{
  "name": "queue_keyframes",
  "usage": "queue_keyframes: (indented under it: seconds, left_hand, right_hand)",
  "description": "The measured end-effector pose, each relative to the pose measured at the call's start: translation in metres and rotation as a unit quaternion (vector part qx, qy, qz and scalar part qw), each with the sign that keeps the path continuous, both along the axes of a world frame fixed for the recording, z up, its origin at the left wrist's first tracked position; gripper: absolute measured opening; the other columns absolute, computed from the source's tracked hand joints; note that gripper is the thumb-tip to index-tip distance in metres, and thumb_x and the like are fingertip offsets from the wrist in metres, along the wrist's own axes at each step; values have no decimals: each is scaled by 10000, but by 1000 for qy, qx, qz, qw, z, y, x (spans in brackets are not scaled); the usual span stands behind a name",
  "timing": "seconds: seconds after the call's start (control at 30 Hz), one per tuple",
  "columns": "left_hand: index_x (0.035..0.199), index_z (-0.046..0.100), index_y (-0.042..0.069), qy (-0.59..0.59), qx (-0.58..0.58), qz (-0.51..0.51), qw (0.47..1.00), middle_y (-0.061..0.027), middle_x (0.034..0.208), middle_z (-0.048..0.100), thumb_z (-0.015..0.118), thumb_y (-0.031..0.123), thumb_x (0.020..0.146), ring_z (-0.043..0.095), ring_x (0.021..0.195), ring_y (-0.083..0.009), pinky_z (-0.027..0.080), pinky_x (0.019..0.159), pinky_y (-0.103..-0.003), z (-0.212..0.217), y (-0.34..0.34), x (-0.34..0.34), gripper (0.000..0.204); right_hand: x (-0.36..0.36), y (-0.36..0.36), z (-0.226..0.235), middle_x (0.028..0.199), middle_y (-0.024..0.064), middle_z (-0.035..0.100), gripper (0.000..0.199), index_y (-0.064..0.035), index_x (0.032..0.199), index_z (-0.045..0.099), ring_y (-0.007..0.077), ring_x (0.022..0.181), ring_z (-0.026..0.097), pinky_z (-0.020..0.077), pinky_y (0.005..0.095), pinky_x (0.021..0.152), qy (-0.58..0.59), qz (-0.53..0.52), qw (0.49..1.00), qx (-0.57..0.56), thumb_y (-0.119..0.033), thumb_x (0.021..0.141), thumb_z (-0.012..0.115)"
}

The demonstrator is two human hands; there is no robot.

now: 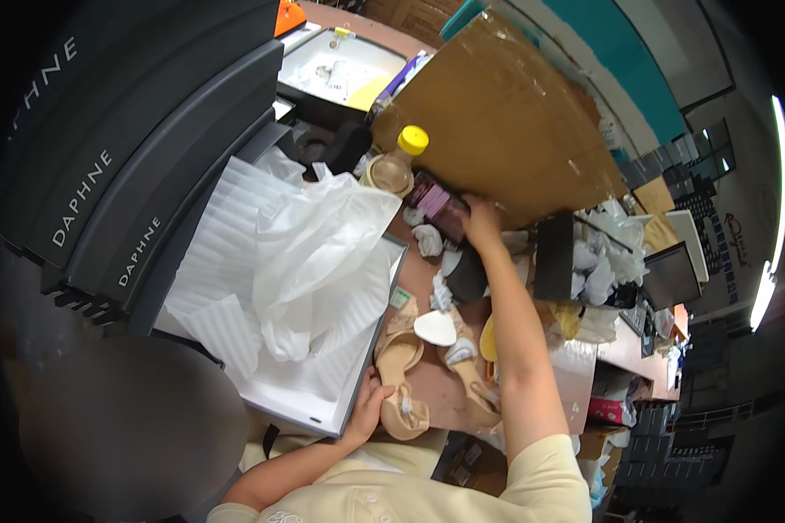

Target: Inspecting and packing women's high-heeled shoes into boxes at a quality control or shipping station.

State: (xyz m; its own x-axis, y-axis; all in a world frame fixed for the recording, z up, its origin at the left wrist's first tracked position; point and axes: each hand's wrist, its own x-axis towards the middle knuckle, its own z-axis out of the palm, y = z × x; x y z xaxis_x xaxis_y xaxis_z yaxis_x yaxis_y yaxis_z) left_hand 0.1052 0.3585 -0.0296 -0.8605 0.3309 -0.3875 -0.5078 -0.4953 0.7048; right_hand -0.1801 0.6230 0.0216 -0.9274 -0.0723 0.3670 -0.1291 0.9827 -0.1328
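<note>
Head view, single frame.

- Left hand [368,408]: low in the frame, at the near corner of the open shoe box [371,349]; fingers curled around the heel end of a beige sandal [401,383], thumb lying along the box wall.
- Beige sandal: flat on the table [440,388], just beside the box's right wall, heel toward the person.
- Second beige sandal [471,370]: on the table to the right of the first, near it; a white insole-shaped insert [435,329] lies across the two at their far ends.
- Right hand [481,220]: arm stretched forward over the table; fingers closed on a small dark box with a pink-purple face [436,205], at the foot of a large sheet of brown cardboard [497,113].
- Open shoe box: holds white ribbed foam sheets [227,253] and a crumpled clear plastic bag [323,235].
- Bottle with yellow cap [401,161]: standing beyond the box, just left of the small dark box.
- Crumpled white paper wads [429,238]: scattered on the table near the right hand.
- Stack of dark grey shoe boxes [139,148]: fills the left side.
</note>
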Motion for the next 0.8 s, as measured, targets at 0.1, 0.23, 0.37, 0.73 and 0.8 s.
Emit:
queue_keyframes:
  seconds: [0.1, 0.23, 0.37, 0.73, 0.8]
  left_hand:
    - [1175, 379, -44, -2, 0, 1, 1000, -101, 1020, 555, 519, 109, 834, 507, 954, -139, 373, 871, -240, 0, 1, 3, 398]
    - [1191, 368, -37, -14, -5, 4, 1000, -91, 983, 569, 511, 111, 839, 523, 913, -128, 384, 839, -225, 2, -1, 5, 408]
    - [1247, 349, -34, -62, 12, 12, 998, -122, 993, 571, 488, 98, 846, 561, 904, -162, 432, 813, -258, 16, 5, 3, 445]
    - [1361, 326, -16, -46, 64, 16, 997, -94, 1300, 448, 412, 207, 898, 429, 1199, -167, 322, 1007, -286, 37, -2, 6, 521]
    - [1360, 315, -12, -6, 59, 11, 998, -102, 1291, 441, 422, 217, 893, 422, 1187, -176, 309, 1000, -279, 33, -3, 7, 531]
  right_hand:
    - [22, -24, 25, 919, 165, 601, 312, -43, 972, 621, 348, 934, 562, 441, 425, 826, 52, -35, 992, 106, -187, 703, 691]
    - [86, -66, 77, 849, 147, 590, 210, -23, 891, 607, 319, 842, 577, 453, 385, 742, -18, 84, 995, -54, -159, 740, 661]
    - [211, -116, 92, 763, 93, 583, 169, -89, 862, 594, 282, 689, 614, 471, 362, 585, -259, 106, 951, 133, -250, 814, 611]
    - [165, -76, 94, 789, 162, 630, 169, -20, 808, 569, 291, 762, 628, 495, 390, 624, -95, -70, 975, 188, -173, 757, 618]
    - [187, -99, 111, 781, 176, 629, 212, -6, 834, 591, 309, 752, 622, 491, 403, 648, -78, -52, 986, 136, -210, 779, 605]
